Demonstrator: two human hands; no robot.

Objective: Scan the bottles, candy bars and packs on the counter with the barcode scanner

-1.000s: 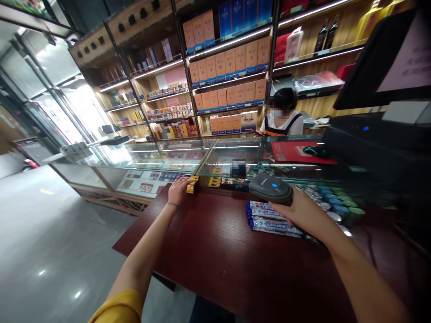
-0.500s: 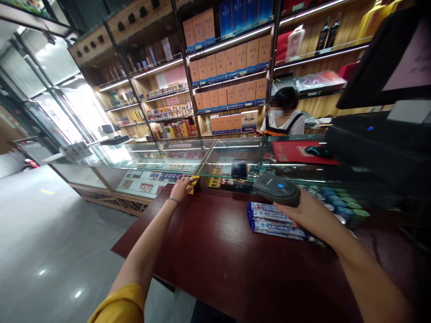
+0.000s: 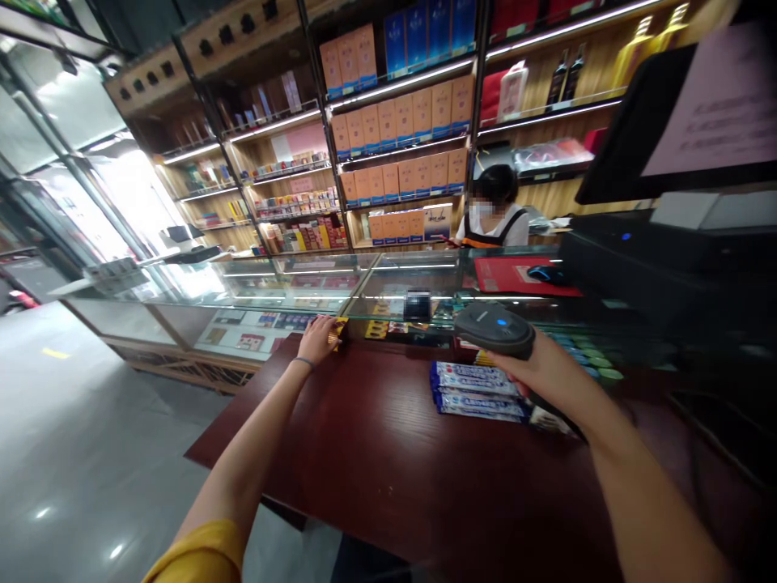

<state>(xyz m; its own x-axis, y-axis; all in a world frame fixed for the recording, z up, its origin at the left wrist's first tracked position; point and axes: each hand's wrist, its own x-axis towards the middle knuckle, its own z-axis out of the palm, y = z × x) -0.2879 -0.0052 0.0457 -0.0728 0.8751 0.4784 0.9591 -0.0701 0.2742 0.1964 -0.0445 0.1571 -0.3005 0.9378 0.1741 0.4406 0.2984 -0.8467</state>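
Observation:
At the far left corner of the dark red wooden table (image 3: 364, 437), my left hand (image 3: 316, 342) has its fingers closed over a small yellow packet (image 3: 340, 330). Its fingers partly cover the packet. My right hand (image 3: 537, 368) grips a black barcode scanner (image 3: 494, 328) with a blue light on top, held above the table. Below the scanner lie several long blue-and-white wrapped packets (image 3: 477, 390), side by side. My right hand hides their right ends. A bit of yellow (image 3: 484, 357) shows just behind them, too covered to name.
A glass display counter (image 3: 291, 279) runs behind the table, with a red mat (image 3: 515, 279) and a mouse (image 3: 548, 275) on it. Several cans (image 3: 586, 356) stand at the right, near a dark monitor (image 3: 655, 129). Another person (image 3: 494, 223) is behind the counter before stocked shelves.
The whole view has shifted, so most things appear farther left. Relative to the wrapped packets, the scanner is slightly farther right and back. My left hand stays at the yellow packet.

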